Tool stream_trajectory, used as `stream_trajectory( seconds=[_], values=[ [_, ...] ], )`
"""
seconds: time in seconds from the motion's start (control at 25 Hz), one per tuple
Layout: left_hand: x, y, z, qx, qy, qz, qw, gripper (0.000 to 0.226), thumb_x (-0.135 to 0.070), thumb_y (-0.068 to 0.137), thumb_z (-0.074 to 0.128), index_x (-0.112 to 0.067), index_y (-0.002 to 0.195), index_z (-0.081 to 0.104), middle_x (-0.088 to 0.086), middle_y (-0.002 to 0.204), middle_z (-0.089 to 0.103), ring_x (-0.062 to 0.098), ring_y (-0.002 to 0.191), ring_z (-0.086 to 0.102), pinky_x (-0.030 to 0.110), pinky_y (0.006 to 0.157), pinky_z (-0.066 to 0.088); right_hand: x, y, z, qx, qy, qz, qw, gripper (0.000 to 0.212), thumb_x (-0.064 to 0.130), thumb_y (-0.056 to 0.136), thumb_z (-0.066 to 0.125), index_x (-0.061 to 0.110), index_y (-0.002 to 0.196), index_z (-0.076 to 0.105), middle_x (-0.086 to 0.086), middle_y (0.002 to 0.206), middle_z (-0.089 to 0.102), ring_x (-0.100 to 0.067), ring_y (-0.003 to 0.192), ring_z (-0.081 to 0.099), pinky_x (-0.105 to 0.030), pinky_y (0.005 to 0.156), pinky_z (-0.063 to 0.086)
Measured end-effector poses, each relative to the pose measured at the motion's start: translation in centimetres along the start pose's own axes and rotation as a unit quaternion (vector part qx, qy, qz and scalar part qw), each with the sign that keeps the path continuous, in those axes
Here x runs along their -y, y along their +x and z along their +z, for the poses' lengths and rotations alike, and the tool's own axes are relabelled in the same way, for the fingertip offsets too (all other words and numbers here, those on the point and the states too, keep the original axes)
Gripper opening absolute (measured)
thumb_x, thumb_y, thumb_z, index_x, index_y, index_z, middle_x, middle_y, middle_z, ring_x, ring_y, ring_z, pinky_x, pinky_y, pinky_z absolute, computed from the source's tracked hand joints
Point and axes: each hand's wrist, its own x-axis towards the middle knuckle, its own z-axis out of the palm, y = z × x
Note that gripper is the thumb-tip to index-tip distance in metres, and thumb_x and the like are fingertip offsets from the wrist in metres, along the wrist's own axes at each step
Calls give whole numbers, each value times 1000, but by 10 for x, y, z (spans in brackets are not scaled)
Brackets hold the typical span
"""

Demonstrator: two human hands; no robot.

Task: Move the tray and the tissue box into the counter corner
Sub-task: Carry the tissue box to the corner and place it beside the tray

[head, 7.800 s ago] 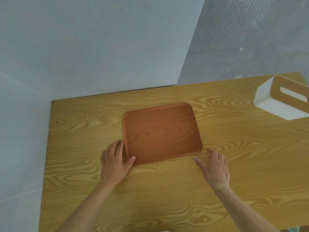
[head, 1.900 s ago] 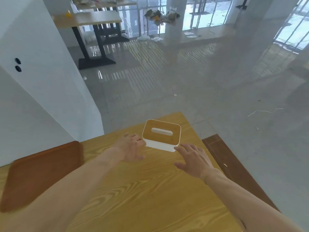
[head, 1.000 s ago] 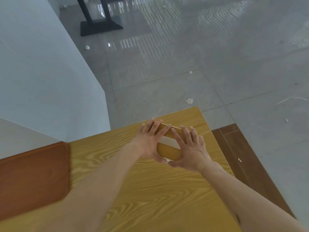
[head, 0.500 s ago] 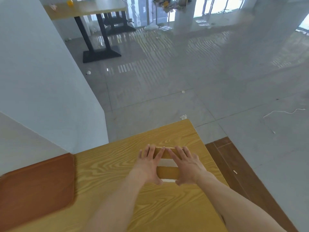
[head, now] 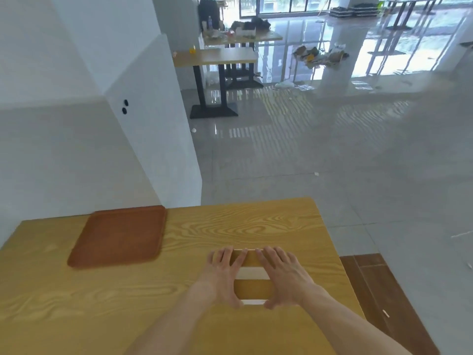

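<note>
The white tissue box (head: 252, 286) with a wooden lid sits on the wooden counter (head: 179, 316), right of the middle. My left hand (head: 223, 274) clasps its left side and my right hand (head: 284, 275) its right side, fingers over the top, thumbs at the near edge. Most of the box is hidden by my hands. The brown wooden tray (head: 120, 237) lies flat at the back left, against the white wall (head: 76, 160), well apart from the box.
The counter's right edge (head: 335, 252) drops to a brown wooden step (head: 384, 290) and grey tiled floor. Other tables (head: 217, 60) stand far behind. A wall corner (head: 179, 175) ends just behind the tray.
Both hands keep clasping the tissue box. The view has lifted and turned left, so the tray shows more fully and sits closer to the box in view.
</note>
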Motion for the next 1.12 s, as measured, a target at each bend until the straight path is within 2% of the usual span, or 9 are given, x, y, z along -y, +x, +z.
stream_trajectory(
  seconds=[0.2, 0.36, 0.52, 0.84, 1.12],
  values=[
    [22, -64, 25, -67, -33, -78, 994, 132, -78, 50, 59, -36, 150, -16, 13, 156, 9, 33, 142, 7, 51, 119, 2, 41, 5, -9, -42, -19, -108, 993, 136, 76, 60, 70, 17, 157, -4, -10, 162, 13, -33, 147, 8, -52, 122, 6],
    [46, -124, 43, -67, -49, -157, 984, 132, -78, 51, 60, -35, 150, -16, 11, 155, 9, 33, 142, 9, 53, 119, 3, 93, 16, -18, -44, -42, -199, 978, 134, 81, 62, 65, 17, 158, -4, -10, 162, 10, -31, 148, 6, -50, 123, 2],
    [72, -183, 62, -65, -74, -223, 970, 129, -79, 52, 59, -38, 149, -16, 10, 155, 7, 33, 141, 7, 55, 119, 3, 156, 28, -25, -45, -64, -270, 960, 131, 81, 62, 63, 18, 157, -1, -7, 161, 12, -31, 146, 9, -49, 123, 5],
    [141, -324, 114, -95, -114, -331, 932, 130, -76, 57, 64, -33, 153, -11, 12, 158, 9, 35, 145, 10, 56, 119, 7, 325, 43, -31, -53, -119, -378, 917, 126, 79, 63, 63, 16, 156, 4, -8, 158, 18, -32, 143, 18, -49, 121, 13],
    [207, -441, 172, -97, -135, -384, 908, 128, -72, 60, 68, -30, 154, -9, 12, 159, 10, 34, 146, 10, 57, 118, 8, 478, 49, -8, -47, -131, -423, 895, 128, 80, 58, 58, 18, 156, 5, -8, 161, 18, -32, 145, 17, -48, 121, 14]
  ],
)
